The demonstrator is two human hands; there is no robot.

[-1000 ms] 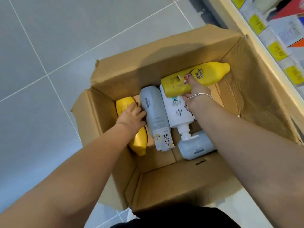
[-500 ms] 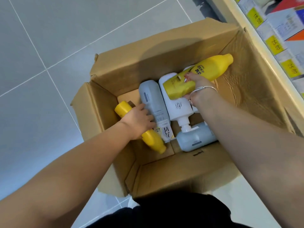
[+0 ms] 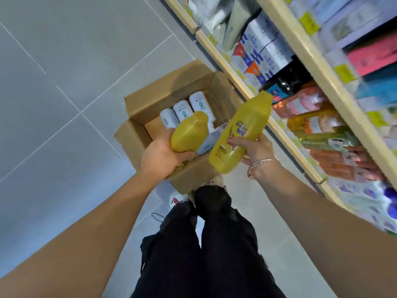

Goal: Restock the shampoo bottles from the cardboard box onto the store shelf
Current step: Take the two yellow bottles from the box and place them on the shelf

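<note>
My left hand (image 3: 160, 157) grips a small yellow shampoo bottle (image 3: 189, 132) by its base, held above the open cardboard box (image 3: 137, 136) on the floor. A larger yellow bottle (image 3: 240, 132) with purple lettering is in my right hand (image 3: 255, 151), its cap pointing up toward the store shelf (image 3: 277, 130). Both bottles are out of the box. Inside the box lie several white and grey bottles (image 3: 182, 111), partly hidden by the bottle in my left hand.
Wooden shelves (image 3: 309, 50) on the right hold packed goods, refill pouches and yellow price tags. Grey floor tiles (image 3: 75, 72) spread to the left. My legs in black trousers (image 3: 206, 244) stand just behind the box.
Both hands have lifted their yellow bottles out of the box. The view has risen and swung right, so the box looks smaller and more shelves show.
</note>
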